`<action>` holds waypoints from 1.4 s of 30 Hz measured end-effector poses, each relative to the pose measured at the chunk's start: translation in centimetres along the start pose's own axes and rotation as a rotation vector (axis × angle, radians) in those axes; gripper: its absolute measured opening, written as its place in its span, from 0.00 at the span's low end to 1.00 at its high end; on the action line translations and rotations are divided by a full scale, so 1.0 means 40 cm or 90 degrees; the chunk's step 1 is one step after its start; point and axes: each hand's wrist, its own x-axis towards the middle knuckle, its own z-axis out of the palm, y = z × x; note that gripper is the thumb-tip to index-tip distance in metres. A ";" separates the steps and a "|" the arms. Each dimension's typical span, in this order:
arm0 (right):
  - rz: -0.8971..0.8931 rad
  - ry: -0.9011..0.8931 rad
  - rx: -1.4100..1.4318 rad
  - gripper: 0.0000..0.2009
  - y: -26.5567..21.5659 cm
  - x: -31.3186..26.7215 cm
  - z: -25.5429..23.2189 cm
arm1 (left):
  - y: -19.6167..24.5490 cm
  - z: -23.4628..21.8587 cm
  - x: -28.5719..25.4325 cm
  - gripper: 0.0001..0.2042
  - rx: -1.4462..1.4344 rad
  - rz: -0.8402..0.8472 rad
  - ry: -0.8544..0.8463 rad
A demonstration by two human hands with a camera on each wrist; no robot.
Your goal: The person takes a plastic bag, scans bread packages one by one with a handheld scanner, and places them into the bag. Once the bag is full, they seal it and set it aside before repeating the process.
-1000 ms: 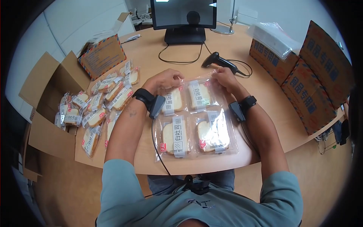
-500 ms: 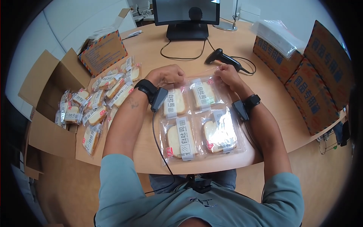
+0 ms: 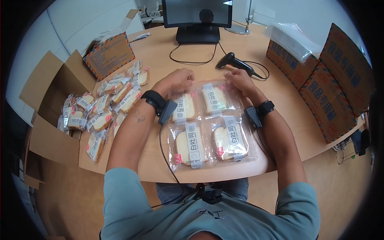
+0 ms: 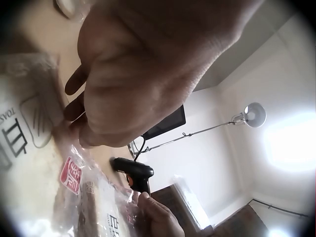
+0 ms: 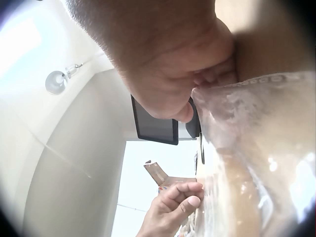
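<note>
A clear plastic bag lies on the table in front of me, with several packs of sliced white bread inside in two rows. My right hand pinches its far right corner between thumb and fingers; in the right wrist view that hand has the film bunched at its thumb. At the far left corner is my left hand, fingers loosely bent at the bag's edge. The right wrist view shows this left hand with its thumb apart from the fingers and nothing between them.
Loose bread packs are heaped on the left, spilling from an open carton. Beyond the bag lie a black barcode scanner and its cable, before a monitor. Printed cartons stand right, plastic bags on top.
The bag has shifted slightly right and toward me. My left hand, more tightly closed half a second ago, has loosened at the far left corner. The right hand stays on its corner.
</note>
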 end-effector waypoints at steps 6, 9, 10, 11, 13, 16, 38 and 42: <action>0.046 -0.065 -0.070 0.10 -0.002 0.004 -0.011 | -0.017 0.027 -0.102 0.18 0.026 -0.175 0.410; -0.004 -0.062 -0.059 0.09 0.014 0.008 -0.005 | -0.097 0.043 -0.114 0.19 0.073 -0.300 0.389; -0.041 -0.059 -0.039 0.09 0.018 0.009 -0.003 | -0.108 0.040 -0.117 0.19 0.032 -0.297 0.364; -0.045 -0.061 -0.040 0.09 0.020 0.014 -0.004 | -0.118 0.035 -0.117 0.20 -0.007 -0.293 0.337; -0.012 -0.059 -0.005 0.09 0.029 0.021 -0.012 | -0.118 0.030 -0.110 0.19 -0.047 -0.302 0.316; -0.006 -0.047 0.056 0.10 0.035 0.026 -0.009 | -0.087 0.018 -0.100 0.17 -0.135 -0.320 0.280; -0.009 -0.186 0.186 0.02 0.022 0.008 0.001 | -0.042 0.087 -0.146 0.11 -0.746 -0.117 0.331; -0.049 -0.153 0.146 0.03 0.008 -0.007 0.013 | -0.056 0.105 -0.140 0.11 -0.765 -0.121 0.346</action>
